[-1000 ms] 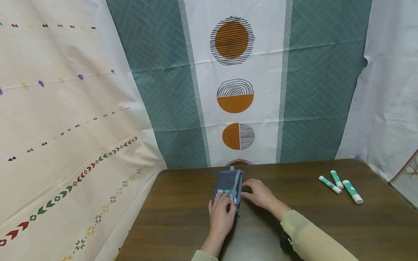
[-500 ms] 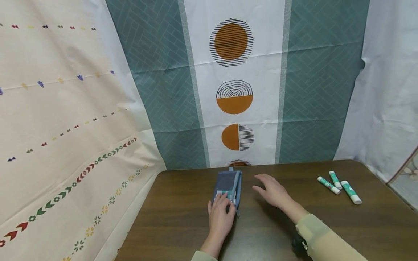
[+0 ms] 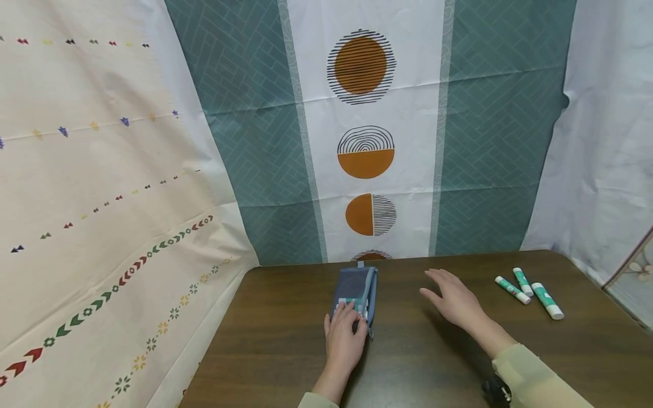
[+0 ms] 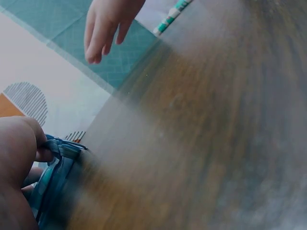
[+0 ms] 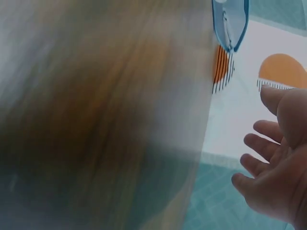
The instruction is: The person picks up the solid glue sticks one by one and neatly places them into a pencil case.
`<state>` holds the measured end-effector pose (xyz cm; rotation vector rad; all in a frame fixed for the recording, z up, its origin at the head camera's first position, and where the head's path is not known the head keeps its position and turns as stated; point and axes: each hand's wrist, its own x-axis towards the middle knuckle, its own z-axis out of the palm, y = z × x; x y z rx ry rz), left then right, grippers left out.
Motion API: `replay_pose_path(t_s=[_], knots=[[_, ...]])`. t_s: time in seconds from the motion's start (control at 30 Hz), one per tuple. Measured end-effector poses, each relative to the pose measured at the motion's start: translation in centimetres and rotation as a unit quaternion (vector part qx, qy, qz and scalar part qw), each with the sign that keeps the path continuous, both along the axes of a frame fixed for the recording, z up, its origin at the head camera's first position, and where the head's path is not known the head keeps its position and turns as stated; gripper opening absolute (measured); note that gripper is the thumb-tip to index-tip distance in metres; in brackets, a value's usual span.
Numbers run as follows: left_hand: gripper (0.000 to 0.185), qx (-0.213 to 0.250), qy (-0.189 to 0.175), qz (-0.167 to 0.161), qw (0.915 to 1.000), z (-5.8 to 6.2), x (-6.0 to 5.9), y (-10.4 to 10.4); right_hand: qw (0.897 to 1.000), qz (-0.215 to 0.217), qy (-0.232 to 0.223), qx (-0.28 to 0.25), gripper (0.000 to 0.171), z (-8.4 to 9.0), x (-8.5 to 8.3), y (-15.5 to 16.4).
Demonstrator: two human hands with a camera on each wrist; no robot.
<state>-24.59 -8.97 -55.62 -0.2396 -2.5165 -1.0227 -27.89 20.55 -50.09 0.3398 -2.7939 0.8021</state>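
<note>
A dark blue zip pouch [image 3: 353, 281] lies on the brown table, its zipper running down the right side and a green-and-white patch showing near its lower end. My left hand [image 3: 346, 339] holds the pouch's near end, fingers over the top and thumb at the right corner. The left wrist view has its fingers curled about the pouch [image 4: 57, 165] by the zipper end. Off to the right, my right hand [image 3: 453, 299] hovers over the table with nothing in it. Its fingers are loosely bent and spread in the right wrist view, apart from the pouch [image 5: 231, 24].
Three green-and-white glue sticks [image 3: 548, 301] lie close together at the table's right. Behind the table [image 3: 265, 340] hangs a teal and white cloth [image 3: 418, 141] with orange circles. A cream patterned cloth [image 3: 102, 198] slopes along the left side.
My right hand has left the pouch's right side and moved right, toward the glue sticks, with nothing in it. The left hand and the pouch stay in place.
</note>
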Motion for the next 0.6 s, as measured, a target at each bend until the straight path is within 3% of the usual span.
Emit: replay_pose_path(t_s=[0.6], knots=[[0.021,-0.002,0.004,0.005,1.0,0.1,0.0,0.1,0.998,-0.04,0.025,0.042,0.065,-0.5,1.3,7.2]])
